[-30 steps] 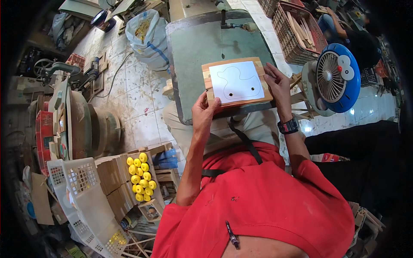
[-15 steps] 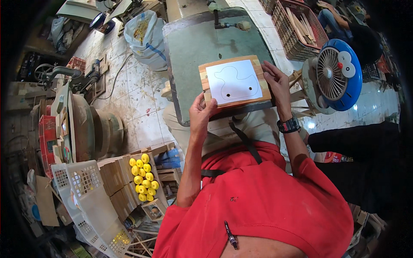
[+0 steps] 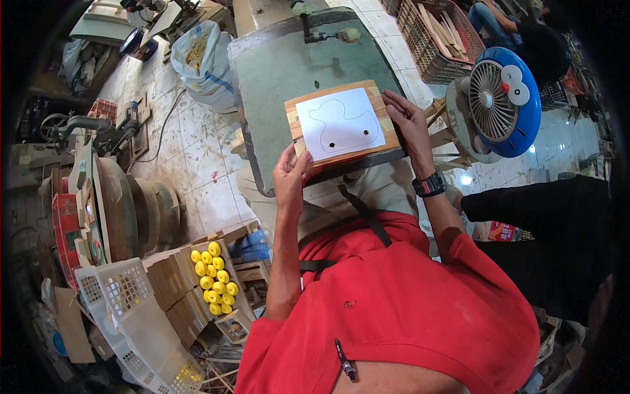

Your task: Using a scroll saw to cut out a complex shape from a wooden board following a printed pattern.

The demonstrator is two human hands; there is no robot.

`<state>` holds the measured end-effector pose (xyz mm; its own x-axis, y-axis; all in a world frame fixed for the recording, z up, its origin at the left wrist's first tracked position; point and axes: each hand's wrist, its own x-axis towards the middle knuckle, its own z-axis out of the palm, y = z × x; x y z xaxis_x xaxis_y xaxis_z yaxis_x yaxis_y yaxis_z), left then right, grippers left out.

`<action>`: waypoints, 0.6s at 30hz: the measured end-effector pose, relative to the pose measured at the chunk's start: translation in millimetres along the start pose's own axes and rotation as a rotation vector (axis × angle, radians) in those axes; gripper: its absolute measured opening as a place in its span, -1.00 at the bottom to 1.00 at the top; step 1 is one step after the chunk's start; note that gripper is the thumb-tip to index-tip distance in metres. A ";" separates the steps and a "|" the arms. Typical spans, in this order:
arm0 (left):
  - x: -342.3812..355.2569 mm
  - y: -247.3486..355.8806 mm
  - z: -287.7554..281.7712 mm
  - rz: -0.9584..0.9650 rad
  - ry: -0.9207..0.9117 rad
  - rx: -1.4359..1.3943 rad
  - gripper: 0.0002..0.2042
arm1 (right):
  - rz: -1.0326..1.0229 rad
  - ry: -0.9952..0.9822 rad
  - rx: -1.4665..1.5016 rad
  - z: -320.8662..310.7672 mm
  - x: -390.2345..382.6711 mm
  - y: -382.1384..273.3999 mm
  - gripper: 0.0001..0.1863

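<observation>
While my left hand (image 3: 290, 172) grips the near left corner of the wooden board (image 3: 389, 136), thumb on top, my right hand (image 3: 408, 125) lies along its right edge; can't tell from my end if it's gripping. Board's between both hands, over the bench (image 3: 262, 85). Duck-outline paper (image 3: 341, 121) on top. Blue fan (image 3: 530, 115) right of right hand.

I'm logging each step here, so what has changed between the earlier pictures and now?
Mainly the view moved: the scene shifted left and tilted slightly. Nothing was visibly grasped or released. The left hand and right hand stay at the edges of the wooden board, with the white paper still on it.
</observation>
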<state>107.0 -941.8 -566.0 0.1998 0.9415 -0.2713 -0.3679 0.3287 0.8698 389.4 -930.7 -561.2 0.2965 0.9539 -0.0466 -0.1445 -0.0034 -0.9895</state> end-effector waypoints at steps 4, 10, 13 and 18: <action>2.4 -6.0 -4.7 0.022 0.008 0.019 -0.44 | 0.005 0.002 -0.010 -0.5 -1.2 -0.8 -0.52; 3.1 -10.5 -5.6 0.019 0.039 0.001 -0.43 | 0.002 -0.010 -0.007 -2.3 -0.8 0.6 -0.49; 1.2 -7.6 -3.1 0.023 0.032 0.031 -0.43 | 0.006 0.004 -0.010 -3.2 0.3 1.2 -0.48; 0.7 -10.1 -4.6 0.030 0.054 0.048 -0.43 | -0.012 0.009 -0.001 -2.7 -0.2 0.8 -0.48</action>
<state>106.7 -944.1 -576.9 0.1397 0.9538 -0.2659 -0.3286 0.2979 0.8962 391.8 -931.7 -562.4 0.3063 0.9513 -0.0356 -0.1403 0.0081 -0.9901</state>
